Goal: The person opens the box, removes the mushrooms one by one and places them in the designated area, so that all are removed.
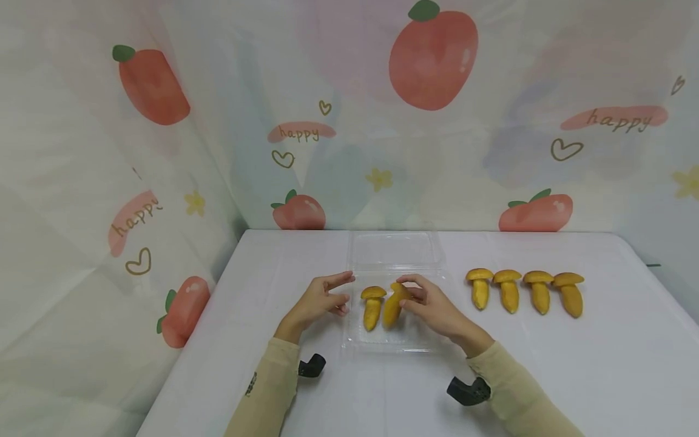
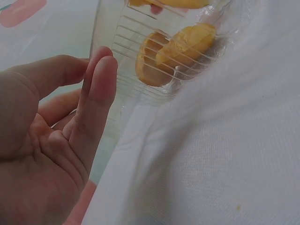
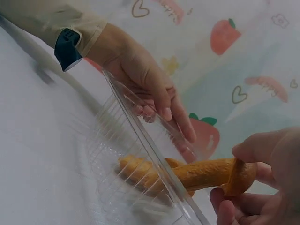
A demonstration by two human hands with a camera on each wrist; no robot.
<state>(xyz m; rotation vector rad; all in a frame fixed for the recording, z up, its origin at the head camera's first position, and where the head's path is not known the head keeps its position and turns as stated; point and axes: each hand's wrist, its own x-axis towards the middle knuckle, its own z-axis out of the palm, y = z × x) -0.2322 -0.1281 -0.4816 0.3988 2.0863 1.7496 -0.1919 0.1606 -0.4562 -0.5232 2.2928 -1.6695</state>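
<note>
Right hand point(image 1: 435, 309) pinching yellow mushroom point(image 1: 391, 312) by its cap, over clear plastic clamshell point(image 1: 416, 337), left hand point(image 1: 315, 301) beside it, fingers parted, holding nothing

1. Head view: looks forward and down from above the table's point(image 1: 404, 388) near side; the farthest and widest of the three, reaching the printed backdrop point(image 1: 349, 67) behind.
2. Left wrist view: close in, frame rolled (the table edge runs on a slant); left hand point(image 2: 51, 140) large at the left, facing the clear ribbed box point(image 2: 129, 56).
3. Right wrist view: also close and rolled – looks past the right hand point(image 3: 281, 171), across the box, toward the left hand and backdrop.
4. Overlap: box appears in all three; head and right wrist share both hands.
</note>
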